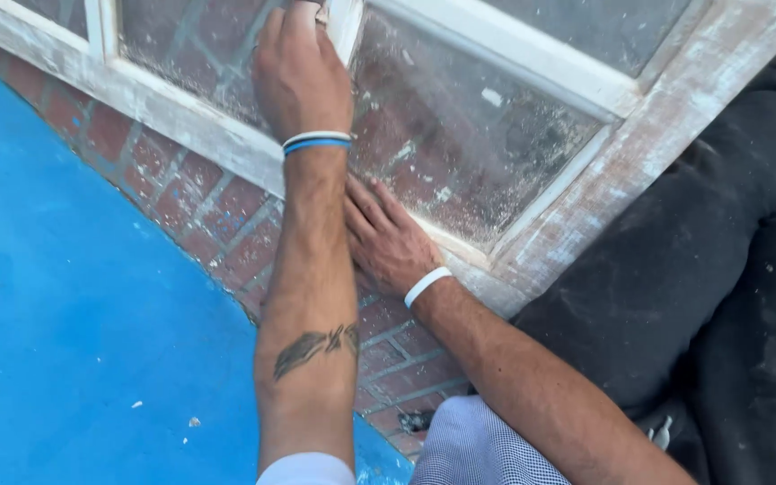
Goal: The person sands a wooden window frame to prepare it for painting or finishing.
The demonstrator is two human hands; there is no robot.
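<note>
An old window frame point(577, 224) of worn white-painted wood lies flat on a red brick floor point(226, 233). Its dusty glass panes point(469, 135) are strewn with paint flakes. My left hand point(298, 76), on the tattooed forearm with white and blue wristbands, is curled over the vertical bar between two panes at the picture's top. Something small and dark shows at its fingertips, cut off by the edge. My right hand point(388, 242), with a white wristband, lies flat with fingers spread on the frame's lower rail, beside my left forearm.
A blue painted surface point(74, 296) covers the left side next to the brick. Dark dusty trouser legs point(702, 296) lie along the right, against the frame's corner. A checked cloth point(478, 449) is at the bottom middle.
</note>
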